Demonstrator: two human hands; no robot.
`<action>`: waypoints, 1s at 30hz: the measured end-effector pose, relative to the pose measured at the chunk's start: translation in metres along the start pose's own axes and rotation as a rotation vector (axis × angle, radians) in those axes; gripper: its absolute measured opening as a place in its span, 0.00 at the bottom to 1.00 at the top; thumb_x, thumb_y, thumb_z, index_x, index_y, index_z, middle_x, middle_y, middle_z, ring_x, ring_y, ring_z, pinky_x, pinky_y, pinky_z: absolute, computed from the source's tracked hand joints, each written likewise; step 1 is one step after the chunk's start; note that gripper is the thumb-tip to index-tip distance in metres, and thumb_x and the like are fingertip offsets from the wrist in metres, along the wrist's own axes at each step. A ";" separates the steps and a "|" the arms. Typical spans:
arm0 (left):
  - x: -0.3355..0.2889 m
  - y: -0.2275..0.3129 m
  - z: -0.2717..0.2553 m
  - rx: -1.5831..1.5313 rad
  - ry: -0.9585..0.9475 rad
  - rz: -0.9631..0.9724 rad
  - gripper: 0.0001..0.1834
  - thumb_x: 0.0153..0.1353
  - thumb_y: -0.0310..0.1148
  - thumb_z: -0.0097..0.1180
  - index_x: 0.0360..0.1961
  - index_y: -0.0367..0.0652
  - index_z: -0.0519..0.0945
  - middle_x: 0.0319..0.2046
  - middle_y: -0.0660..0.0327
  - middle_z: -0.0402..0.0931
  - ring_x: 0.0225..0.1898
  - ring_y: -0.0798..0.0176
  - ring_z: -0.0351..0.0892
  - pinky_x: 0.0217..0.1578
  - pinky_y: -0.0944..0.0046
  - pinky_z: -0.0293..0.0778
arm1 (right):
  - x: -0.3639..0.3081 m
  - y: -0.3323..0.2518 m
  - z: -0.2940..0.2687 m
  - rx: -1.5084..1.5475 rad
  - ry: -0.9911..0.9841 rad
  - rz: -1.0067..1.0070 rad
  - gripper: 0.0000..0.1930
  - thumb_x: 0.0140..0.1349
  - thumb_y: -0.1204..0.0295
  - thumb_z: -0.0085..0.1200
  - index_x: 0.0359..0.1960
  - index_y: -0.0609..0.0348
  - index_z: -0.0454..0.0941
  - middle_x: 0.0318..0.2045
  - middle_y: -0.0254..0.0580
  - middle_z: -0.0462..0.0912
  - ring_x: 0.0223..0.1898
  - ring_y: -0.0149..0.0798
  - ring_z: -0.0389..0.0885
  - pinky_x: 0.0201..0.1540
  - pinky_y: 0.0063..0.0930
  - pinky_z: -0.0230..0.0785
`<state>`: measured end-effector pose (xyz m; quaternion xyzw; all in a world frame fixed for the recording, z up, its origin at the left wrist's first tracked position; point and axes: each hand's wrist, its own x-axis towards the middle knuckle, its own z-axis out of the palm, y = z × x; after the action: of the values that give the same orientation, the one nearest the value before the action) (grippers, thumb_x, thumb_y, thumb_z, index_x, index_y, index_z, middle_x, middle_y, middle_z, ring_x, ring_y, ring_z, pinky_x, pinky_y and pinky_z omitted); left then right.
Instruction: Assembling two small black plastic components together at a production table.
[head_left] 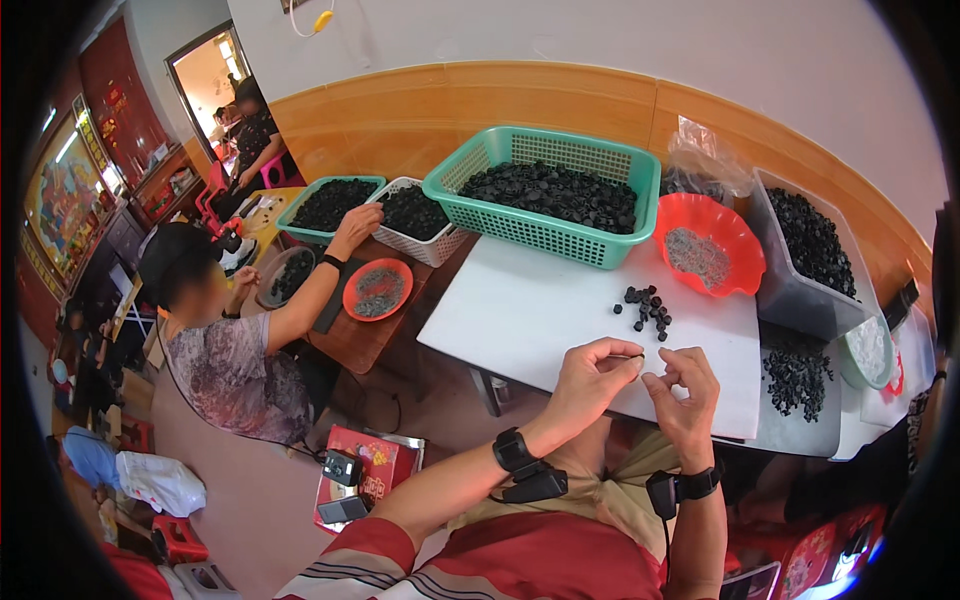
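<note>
- The small black piece [641,356], nearer you than the red bowl [738,225], is probably light, stiff and slightly slippery; hold its sides.
- Your left fingers [608,348] pinch it; your right fingers [692,362] curl nearby, gripping something or nothing, I cannot tell.
- The white tabletop [540,310] spreads left of the bowl; wood-toned panelling [550,88] rises behind.

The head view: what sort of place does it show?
Probably an assembly workshop, perhaps in a home: a green basket of black parts, a red bowl of grey pieces, and a co-worker at the next table.
</note>
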<state>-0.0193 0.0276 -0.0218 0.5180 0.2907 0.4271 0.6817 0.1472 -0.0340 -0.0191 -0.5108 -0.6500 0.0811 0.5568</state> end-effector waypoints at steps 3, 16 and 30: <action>-0.003 0.003 0.000 0.041 0.011 0.008 0.13 0.67 0.28 0.64 0.50 0.33 0.84 0.40 0.61 0.85 0.41 0.73 0.81 0.44 0.71 0.78 | 0.000 0.001 -0.002 -0.015 -0.022 -0.014 0.19 0.54 0.84 0.69 0.49 0.66 0.81 0.39 0.49 0.79 0.28 0.36 0.83 0.28 0.23 0.77; -0.001 0.008 -0.002 0.167 -0.025 0.057 0.12 0.67 0.28 0.65 0.49 0.33 0.84 0.39 0.64 0.84 0.39 0.76 0.80 0.40 0.74 0.76 | 0.002 0.002 -0.001 0.008 0.008 0.011 0.17 0.55 0.82 0.69 0.47 0.64 0.83 0.37 0.48 0.81 0.31 0.37 0.82 0.29 0.25 0.79; 0.166 0.130 -0.102 1.017 0.338 0.517 0.16 0.62 0.30 0.66 0.50 0.35 0.86 0.41 0.52 0.88 0.40 0.60 0.88 0.44 0.62 0.81 | 0.005 0.002 -0.003 0.046 0.015 0.047 0.14 0.55 0.80 0.71 0.43 0.62 0.85 0.35 0.43 0.82 0.23 0.31 0.79 0.25 0.23 0.72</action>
<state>-0.0646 0.2337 0.0797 0.7583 0.4278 0.4630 0.1662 0.1516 -0.0302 -0.0160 -0.5137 -0.6316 0.1053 0.5711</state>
